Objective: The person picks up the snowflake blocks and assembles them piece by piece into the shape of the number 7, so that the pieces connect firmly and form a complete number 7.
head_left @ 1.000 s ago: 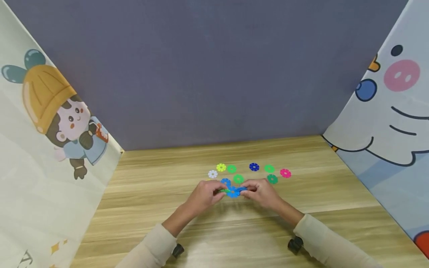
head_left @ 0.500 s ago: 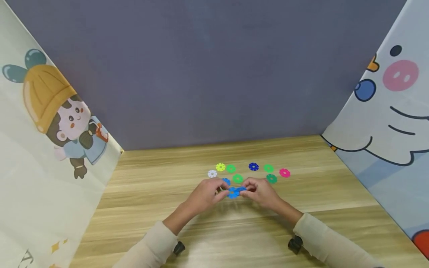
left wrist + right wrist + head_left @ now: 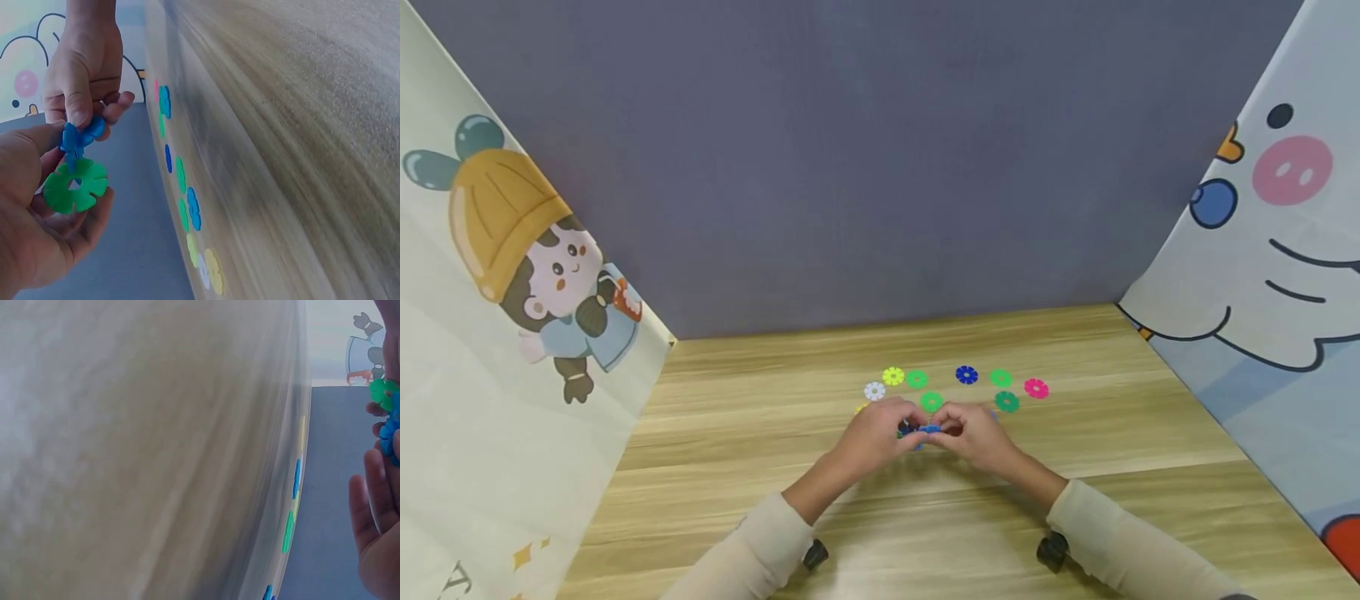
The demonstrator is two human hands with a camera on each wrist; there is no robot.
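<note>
Between the two hands is a cluster of joined notched plastic discs. My left hand [image 3: 880,433] pinches it from the left, thumb on a blue notched disc [image 3: 72,142]. In the left wrist view a green notched disc [image 3: 87,197] hangs below the blue ones, in front of the left fingers. My right hand [image 3: 976,437] pinches the blue part from the other side, its thumb pressing on it. The fingertips of both hands nearly meet over the cluster. In the head view the hands hide most of it. The right wrist view shows the green disc [image 3: 380,394] beside the blue ones.
Loose notched discs lie flat on the wooden table [image 3: 760,392] beyond the hands: yellow [image 3: 892,376], white [image 3: 874,391], dark blue [image 3: 966,375], pink [image 3: 1037,388] and several green ones [image 3: 932,402]. A grey panel [image 3: 880,208] stands behind the table, printed cloths at both sides.
My left hand let go its earlier grip, shifted right and now pinches the cluster close to the right hand. The cluster has turned, and its blue discs show less in the head view.
</note>
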